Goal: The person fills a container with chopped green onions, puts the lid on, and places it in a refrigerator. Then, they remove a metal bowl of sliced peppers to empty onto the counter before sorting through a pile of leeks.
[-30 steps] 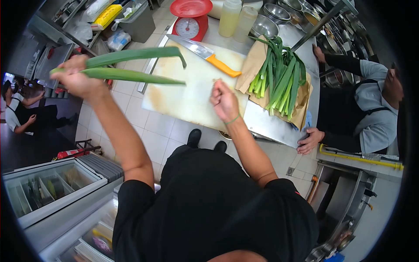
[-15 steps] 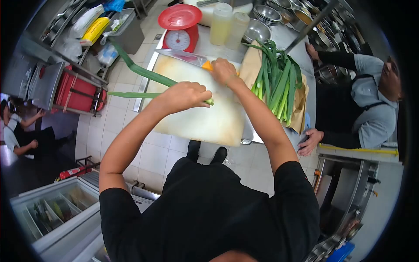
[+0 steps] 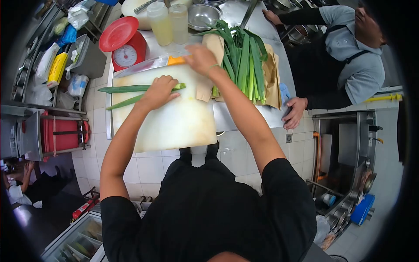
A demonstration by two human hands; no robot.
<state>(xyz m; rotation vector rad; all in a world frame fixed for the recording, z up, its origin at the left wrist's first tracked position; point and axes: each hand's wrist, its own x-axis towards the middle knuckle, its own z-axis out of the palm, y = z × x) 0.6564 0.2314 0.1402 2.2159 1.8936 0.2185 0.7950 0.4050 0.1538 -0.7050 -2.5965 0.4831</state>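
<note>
My left hand lies over a green leek on the white cutting board, its fingers round the stalk near the pale end. A second green length runs under the same hand. At the board's far edge lies a large knife, its blade pointing left. My right hand is at the knife's orange handle; its fingers are blurred, so their grip is unclear. A bunch of leeks rests on brown paper to the right.
A red scale stands behind the board, with two plastic containers of liquid and a metal bowl further right. A person stands at the table's right side, one hand at its edge. Another person is at far left.
The view has shifted, so the table sits further left. My left hand has laid the raised leek lengths down on the board. My right hand shows more of the orange handle.
</note>
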